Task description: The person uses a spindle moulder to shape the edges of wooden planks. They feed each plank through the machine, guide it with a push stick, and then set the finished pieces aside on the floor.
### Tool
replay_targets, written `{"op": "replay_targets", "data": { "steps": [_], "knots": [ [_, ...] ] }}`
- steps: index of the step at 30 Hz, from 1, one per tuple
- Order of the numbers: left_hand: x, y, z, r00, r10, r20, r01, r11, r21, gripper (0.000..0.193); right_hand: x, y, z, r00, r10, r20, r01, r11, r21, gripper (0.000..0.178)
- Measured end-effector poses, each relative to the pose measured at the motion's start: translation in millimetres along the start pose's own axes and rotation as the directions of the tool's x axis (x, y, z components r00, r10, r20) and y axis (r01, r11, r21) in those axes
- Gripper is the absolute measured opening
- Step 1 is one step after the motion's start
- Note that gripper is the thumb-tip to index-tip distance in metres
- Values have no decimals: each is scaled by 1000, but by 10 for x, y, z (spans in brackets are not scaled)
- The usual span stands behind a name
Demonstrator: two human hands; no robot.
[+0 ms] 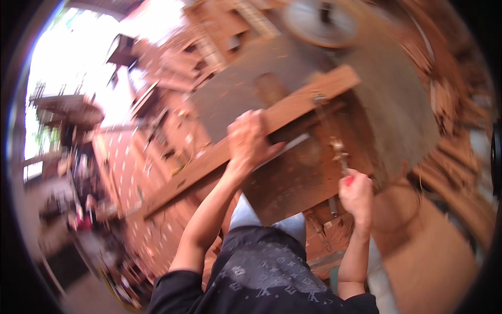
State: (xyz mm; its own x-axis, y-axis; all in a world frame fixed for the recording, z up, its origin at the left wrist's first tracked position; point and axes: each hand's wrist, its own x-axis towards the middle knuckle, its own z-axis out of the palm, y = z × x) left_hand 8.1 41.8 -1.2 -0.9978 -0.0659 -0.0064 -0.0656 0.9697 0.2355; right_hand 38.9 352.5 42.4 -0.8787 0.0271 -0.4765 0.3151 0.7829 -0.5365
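Observation:
A long reddish-brown wooden board (308,102) runs slantwise over a dark machine table, from lower left to upper right. My left hand (248,138) grips it near the middle, fingers over its top and thumb stretched out on the near side. My right hand (356,193) is closed around the red handle of what looks like a metal bar clamp (339,149). The clamp's far end meets the board near its upper right end; motion blur hides exactly how it bears on it. A pale strip (285,149) shows beside my left thumb.
The machine table (230,104) spreads under the board, with a round, blurred disc or wheel (319,23) at its far side. Wood pieces (193,57) are piled beyond it. A brown wooden sheet (423,251) lies at the right, and wood scraps cover the floor at left.

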Motion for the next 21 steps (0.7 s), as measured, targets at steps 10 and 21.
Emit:
{"op": "replay_targets", "data": {
  "steps": [10,21],
  "knots": [
    [-155,-93,68,1000,-13,-12,13,1000,21,91,60,530,61,988,-75,138,67,996,65,19],
    [-277,5,23,999,-10,-42,9,999,-31,92,31,584,292,986,-46,-163,48,999,11,22]
  ]
}}
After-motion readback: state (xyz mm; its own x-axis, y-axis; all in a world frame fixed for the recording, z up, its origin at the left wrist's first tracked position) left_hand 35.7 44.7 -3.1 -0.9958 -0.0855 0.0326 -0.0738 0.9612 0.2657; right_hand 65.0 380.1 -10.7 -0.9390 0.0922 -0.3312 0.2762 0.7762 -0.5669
